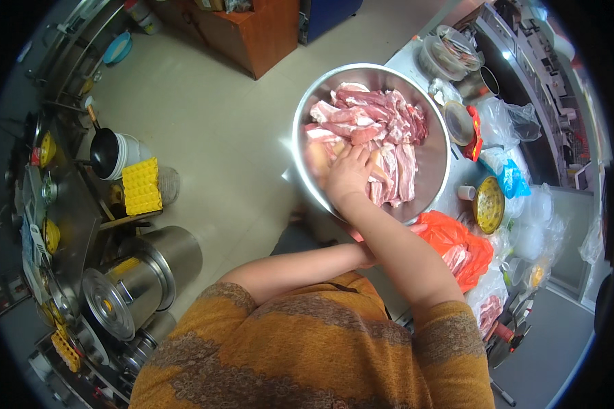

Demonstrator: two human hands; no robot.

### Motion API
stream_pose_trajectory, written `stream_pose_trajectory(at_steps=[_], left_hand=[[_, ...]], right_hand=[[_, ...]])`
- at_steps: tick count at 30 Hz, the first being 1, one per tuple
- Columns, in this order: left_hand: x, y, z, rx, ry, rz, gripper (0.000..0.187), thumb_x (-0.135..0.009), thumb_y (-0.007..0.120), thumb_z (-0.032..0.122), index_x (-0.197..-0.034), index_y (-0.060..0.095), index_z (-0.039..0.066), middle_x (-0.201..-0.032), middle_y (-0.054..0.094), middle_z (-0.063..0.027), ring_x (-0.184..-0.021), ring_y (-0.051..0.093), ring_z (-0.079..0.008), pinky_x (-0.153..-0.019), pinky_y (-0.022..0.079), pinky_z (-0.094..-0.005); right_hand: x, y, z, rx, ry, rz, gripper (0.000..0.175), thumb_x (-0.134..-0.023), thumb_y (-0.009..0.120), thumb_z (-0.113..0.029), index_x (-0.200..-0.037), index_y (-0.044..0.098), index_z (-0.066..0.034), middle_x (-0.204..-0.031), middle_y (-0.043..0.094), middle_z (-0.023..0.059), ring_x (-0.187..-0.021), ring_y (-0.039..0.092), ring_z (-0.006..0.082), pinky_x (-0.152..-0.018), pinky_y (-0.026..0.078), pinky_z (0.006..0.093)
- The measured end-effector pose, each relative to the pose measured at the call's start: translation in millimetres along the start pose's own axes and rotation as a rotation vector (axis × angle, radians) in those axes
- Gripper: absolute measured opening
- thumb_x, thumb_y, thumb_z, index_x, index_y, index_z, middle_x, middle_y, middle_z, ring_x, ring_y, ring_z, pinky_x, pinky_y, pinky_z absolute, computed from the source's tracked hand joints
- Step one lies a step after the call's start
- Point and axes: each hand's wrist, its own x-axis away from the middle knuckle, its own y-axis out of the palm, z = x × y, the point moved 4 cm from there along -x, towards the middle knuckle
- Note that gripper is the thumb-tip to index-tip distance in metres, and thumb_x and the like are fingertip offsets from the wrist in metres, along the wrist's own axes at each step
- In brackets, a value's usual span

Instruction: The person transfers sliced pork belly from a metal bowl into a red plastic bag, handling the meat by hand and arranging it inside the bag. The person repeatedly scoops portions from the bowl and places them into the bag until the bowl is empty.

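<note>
A large stainless steel bowl [301, 128] holds several strips of raw pork [358, 112], red lean meat with pale fat and skin. My right hand [352, 168] reaches into the bowl, palm down, its fingers on the pork in the near part. A pale piece left of that hand is blurred. My left arm crosses beneath my right forearm, which hides most of my left hand [367, 255]. That hand is close to a red plastic bag [458, 245] with raw meat inside, beside the bowl's near right rim. Its grip is hidden.
At right, the counter carries a yellow patterned bowl [488, 204], a small white cup [466, 192], clear plastic containers [447, 56] and another bag of meat [490, 307]. At left stand a large steel pot [148, 271], a yellow egg tray [142, 186] and a black pan [104, 152].
</note>
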Motion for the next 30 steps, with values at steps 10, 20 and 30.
stream_pose_trajectory(at_steps=[10, 20, 30], left_hand=[[4.6, 13.7, 21.8, 0.906, -0.066, 0.149, 0.060, -0.104, 0.033, 0.035, -0.152, 0.016, 0.004, -0.157, 0.017, -0.0113, -0.139, 0.032, -0.0204, -0.117, 0.023, -0.0361], [1.6, -0.2, -0.4, -0.066, -0.136, 0.075, 0.056, -0.101, 0.044, 0.027, -0.150, 0.027, 0.005, -0.154, 0.029, -0.0109, -0.139, 0.027, -0.0160, -0.114, 0.025, -0.0347], [1.5, 0.0, 6.0, 0.024, -0.029, 0.050, 0.048, -0.102, 0.045, 0.032, -0.144, 0.042, 0.010, -0.142, 0.046, -0.0048, -0.130, 0.042, -0.0139, -0.107, 0.033, -0.0338]], right_hand=[[-10.1, 26.0, -0.8, -0.047, -0.154, 0.315, 0.037, -0.081, 0.058, -0.020, -0.110, 0.050, 0.0010, -0.103, 0.057, 0.0157, -0.099, 0.054, 0.0290, -0.089, 0.040, 0.0412], [-19.8, 9.3, 21.7, -0.445, -0.095, -0.034, 0.044, -0.075, 0.070, -0.020, -0.109, 0.048, -0.0010, -0.092, 0.066, 0.0200, -0.087, 0.065, 0.0357, -0.078, 0.050, 0.0428], [-16.7, 6.7, -0.2, -0.232, -0.037, -0.225, 0.052, -0.081, 0.068, -0.022, -0.123, 0.045, -0.0019, -0.113, 0.065, 0.0157, -0.100, 0.065, 0.0325, -0.079, 0.053, 0.0399]])
